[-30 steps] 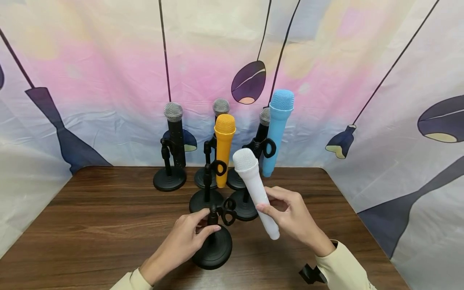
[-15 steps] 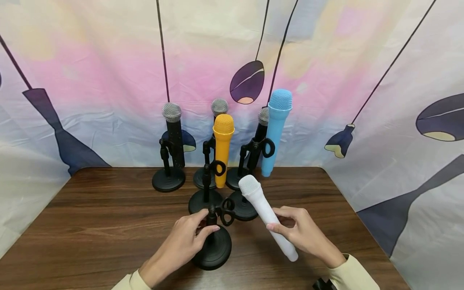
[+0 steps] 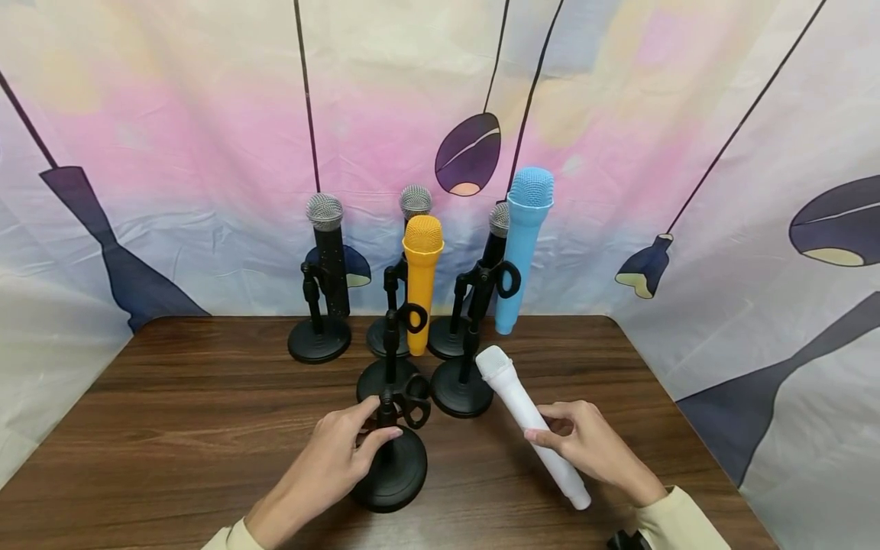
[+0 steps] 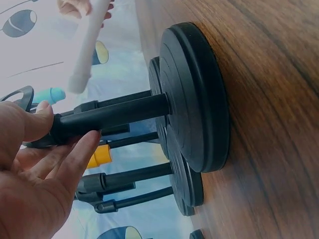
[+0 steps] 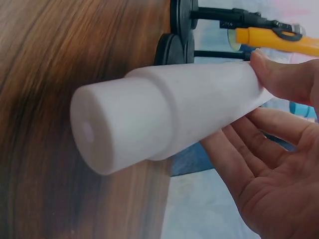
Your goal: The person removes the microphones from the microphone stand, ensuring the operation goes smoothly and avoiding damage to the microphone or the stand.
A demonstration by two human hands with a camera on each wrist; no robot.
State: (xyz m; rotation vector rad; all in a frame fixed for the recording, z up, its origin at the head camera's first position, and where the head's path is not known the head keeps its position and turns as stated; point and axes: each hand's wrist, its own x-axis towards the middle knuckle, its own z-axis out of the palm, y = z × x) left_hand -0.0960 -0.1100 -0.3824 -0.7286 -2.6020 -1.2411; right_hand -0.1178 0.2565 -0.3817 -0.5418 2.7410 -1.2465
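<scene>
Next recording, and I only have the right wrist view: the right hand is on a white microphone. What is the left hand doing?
Observer: The left hand grips the nearest stand by its upright.
Operator: My view cuts off the far end of the white microphone. What colour is its mesh top?
Observer: The mesh top is white, like the handle.
Operator: How many silver-topped black microphones are there at the back?
Observer: Three; the leftmost black microphone is the one farthest from the right hand.

left hand (image 3: pixel 333 449) pinching between thumb and fingers, right hand (image 3: pixel 586 441) likewise, both angled inward
</scene>
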